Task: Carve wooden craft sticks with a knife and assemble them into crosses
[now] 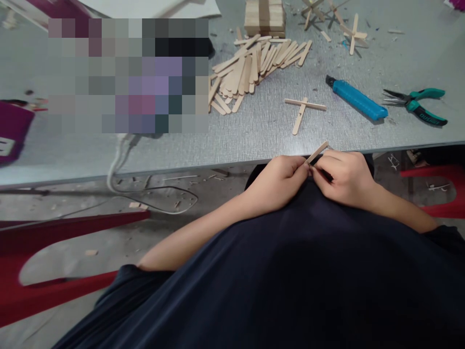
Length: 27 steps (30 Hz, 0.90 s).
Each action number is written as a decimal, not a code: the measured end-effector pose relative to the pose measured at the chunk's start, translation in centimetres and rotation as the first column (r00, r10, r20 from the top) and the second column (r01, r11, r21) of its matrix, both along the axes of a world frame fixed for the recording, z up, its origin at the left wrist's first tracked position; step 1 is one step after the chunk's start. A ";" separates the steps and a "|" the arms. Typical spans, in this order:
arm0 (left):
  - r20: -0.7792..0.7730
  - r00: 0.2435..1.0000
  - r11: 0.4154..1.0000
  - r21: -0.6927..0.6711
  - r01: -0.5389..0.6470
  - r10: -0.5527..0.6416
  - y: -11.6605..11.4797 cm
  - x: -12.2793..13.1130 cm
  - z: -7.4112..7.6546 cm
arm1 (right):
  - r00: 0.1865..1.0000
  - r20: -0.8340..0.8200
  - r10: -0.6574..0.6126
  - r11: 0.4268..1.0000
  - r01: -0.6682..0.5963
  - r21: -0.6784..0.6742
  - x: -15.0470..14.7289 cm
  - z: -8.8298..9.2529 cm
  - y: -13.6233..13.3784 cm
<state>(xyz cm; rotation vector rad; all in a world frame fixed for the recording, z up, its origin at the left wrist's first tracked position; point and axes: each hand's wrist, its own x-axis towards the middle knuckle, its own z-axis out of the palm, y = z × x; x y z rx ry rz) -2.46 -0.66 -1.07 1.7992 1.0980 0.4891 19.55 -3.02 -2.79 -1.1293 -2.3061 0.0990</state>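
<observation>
A pale wooden popsicle stick (317,153) slants upward between my hands, just in front of the table edge. My left hand (279,182) pinches its lower end between thumb and fingers. Curled in from the other side, my right hand (343,172) has its fingertips closed at that same end. The fingers partly hide the stick there. On the table just beyond lie two popsicle sticks crossed in a T shape (301,115); the lower one has a small dark notch or hole.
Right of the T lie a blue utility knife (359,99) and green-handled pliers (417,104). Behind are a loose stick pile (247,72), a bundled stack (265,19) and star-shaped stick pieces (353,35). A cable (111,169) hangs over the edge; red chairs (72,228) flank me. One area is pixelated.
</observation>
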 end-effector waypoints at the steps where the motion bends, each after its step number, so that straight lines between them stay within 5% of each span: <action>1: 0.000 1.000 1.000 0.003 0.001 -0.001 0.0 0.0 0.0 | 1.000 0.005 0.001 1.000 -0.001 -0.009 0.0 0.0 0.0; 10: -0.012 1.000 1.000 0.020 -0.004 0.004 0.0 0.0 -0.3 | 1.000 0.025 0.001 0.998 0.000 -0.056 0.2 0.1 0.0; 27: -0.041 0.999 0.997 0.071 -0.029 0.032 -0.1 0.1 -0.4 | 0.999 0.048 -0.001 0.998 -0.002 0.056 0.2 -0.1 0.1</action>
